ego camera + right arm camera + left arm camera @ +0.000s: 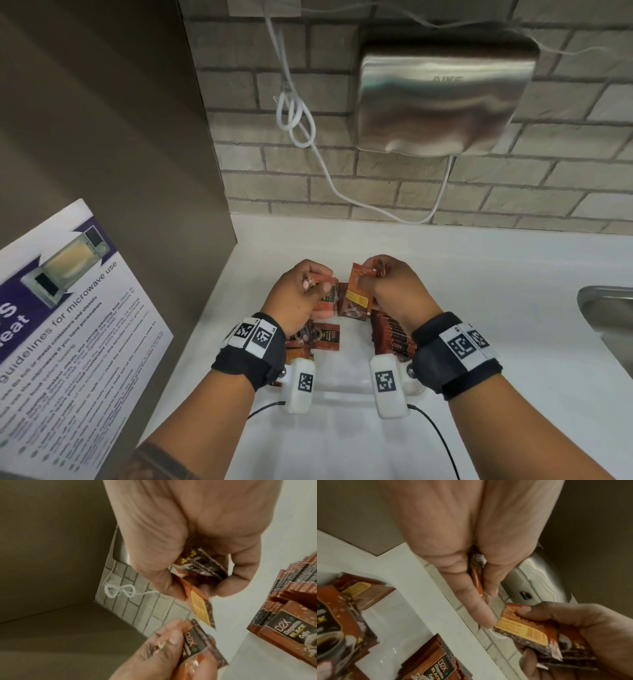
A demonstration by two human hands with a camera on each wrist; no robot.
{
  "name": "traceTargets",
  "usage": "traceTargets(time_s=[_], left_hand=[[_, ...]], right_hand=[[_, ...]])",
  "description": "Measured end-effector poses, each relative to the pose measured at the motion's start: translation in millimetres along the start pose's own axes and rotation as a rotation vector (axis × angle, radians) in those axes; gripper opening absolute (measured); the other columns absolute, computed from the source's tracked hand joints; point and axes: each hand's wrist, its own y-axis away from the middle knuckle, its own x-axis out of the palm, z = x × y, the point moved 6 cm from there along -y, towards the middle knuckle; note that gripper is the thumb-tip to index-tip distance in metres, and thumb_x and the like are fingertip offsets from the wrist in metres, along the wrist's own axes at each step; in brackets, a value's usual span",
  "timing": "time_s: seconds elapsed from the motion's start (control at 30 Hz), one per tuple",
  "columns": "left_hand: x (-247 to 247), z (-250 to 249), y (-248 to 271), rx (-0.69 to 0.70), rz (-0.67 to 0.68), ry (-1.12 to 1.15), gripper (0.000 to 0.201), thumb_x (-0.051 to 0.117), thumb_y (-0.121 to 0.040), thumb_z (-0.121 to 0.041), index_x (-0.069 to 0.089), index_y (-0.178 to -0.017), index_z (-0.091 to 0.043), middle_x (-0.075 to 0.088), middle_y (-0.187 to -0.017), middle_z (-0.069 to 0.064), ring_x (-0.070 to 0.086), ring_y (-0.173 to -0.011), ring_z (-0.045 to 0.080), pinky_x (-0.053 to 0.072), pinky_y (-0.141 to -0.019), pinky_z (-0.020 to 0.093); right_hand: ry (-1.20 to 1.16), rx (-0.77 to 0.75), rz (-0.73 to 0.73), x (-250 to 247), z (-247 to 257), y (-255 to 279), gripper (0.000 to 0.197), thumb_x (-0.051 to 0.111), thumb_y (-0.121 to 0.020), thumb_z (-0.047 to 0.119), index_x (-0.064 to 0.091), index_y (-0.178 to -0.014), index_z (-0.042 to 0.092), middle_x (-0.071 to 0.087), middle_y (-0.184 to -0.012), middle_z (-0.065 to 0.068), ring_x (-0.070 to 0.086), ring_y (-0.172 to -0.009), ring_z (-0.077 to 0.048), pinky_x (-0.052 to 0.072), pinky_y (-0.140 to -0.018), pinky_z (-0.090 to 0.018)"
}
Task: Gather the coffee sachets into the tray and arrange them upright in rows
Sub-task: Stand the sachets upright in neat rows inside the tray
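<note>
Brown D2X coffee sachets fill this scene. My left hand (317,286) (485,601) pinches a sachet (476,580) (193,642) above the white tray (342,387) (393,622). My right hand (371,274) (197,588) grips a small bunch of sachets (202,563). One of them, with a yellow label (358,291) (527,631) (200,605), sticks out toward the left hand. A row of upright sachets (390,332) (291,588) stands in the tray under my right wrist. Loose sachets (323,337) (342,615) lie flat at the tray's left.
The tray sits on a white counter (479,274). A steel hand dryer (442,99) and a looped white cable (298,113) hang on the brick wall behind. A steel sink (606,315) lies at the right. A brown panel with a microwave notice (68,325) closes the left.
</note>
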Motion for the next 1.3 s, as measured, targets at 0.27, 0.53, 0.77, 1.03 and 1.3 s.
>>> traceTargets(time_s=[0.27, 0.53, 0.77, 1.03, 1.3], left_hand=[[19.8, -5.5, 11.4, -0.019, 0.201, 0.102, 0.038, 0.074, -0.088, -0.024, 0.059, -0.122, -0.012, 0.068, -0.122, 0.013, 0.070, -0.111, 0.029, 0.058, -0.092, 0.047], [18.3, -7.9, 19.7, -0.091, 0.230, 0.409, 0.031, 0.065, -0.089, -0.012, 0.060, -0.119, -0.004, 0.071, -0.109, 0.015, 0.070, -0.103, 0.029, 0.060, -0.085, 0.044], [11.5, -5.2, 17.9, -0.086, 0.157, 0.482, 0.019, 0.053, -0.098, -0.002, 0.063, -0.115, -0.004, 0.071, -0.110, 0.016, 0.072, -0.095, 0.029, 0.063, -0.077, 0.042], [3.4, -2.8, 10.6, -0.044, 0.006, 0.409, 0.016, 0.055, -0.101, -0.005, 0.065, -0.113, -0.007, 0.067, -0.110, 0.018, 0.073, -0.093, 0.031, 0.063, -0.069, 0.035], [0.2, -4.3, 7.6, -0.019, -0.051, 0.359, 0.025, 0.047, -0.103, 0.001, 0.064, -0.118, -0.009, 0.069, -0.107, 0.010, 0.072, -0.082, 0.020, 0.059, -0.059, 0.027]], right_hand=[[-0.114, -0.005, 0.095, 15.1, 12.7, 17.2, 0.042, 0.070, -0.089, 0.048, 0.067, -0.087, 0.007, 0.072, -0.069, -0.001, 0.071, -0.064, -0.015, 0.062, -0.065, -0.032], [0.073, -0.044, 0.037, 11.2, 1.2, 13.6, 0.036, 0.088, -0.074, 0.034, 0.064, -0.097, 0.019, 0.066, -0.077, 0.005, 0.062, -0.062, -0.009, 0.053, -0.062, -0.026], [-0.098, 0.065, 0.079, 14.3, -18.4, 8.2, 0.060, 0.091, -0.062, 0.045, 0.066, -0.107, 0.014, 0.076, -0.098, -0.006, 0.075, -0.087, -0.021, 0.062, -0.083, -0.044], [-0.271, 0.044, 0.151, 19.5, -4.4, 16.7, 0.030, 0.069, -0.089, 0.002, 0.068, -0.117, 0.011, 0.076, -0.104, -0.010, 0.074, -0.097, -0.026, 0.062, -0.083, -0.038], [-0.272, 0.076, 0.093, 19.4, -15.4, 10.5, 0.039, 0.079, -0.085, 0.017, 0.061, -0.120, 0.021, 0.074, -0.101, -0.007, 0.074, -0.090, -0.024, 0.061, -0.078, -0.037]])
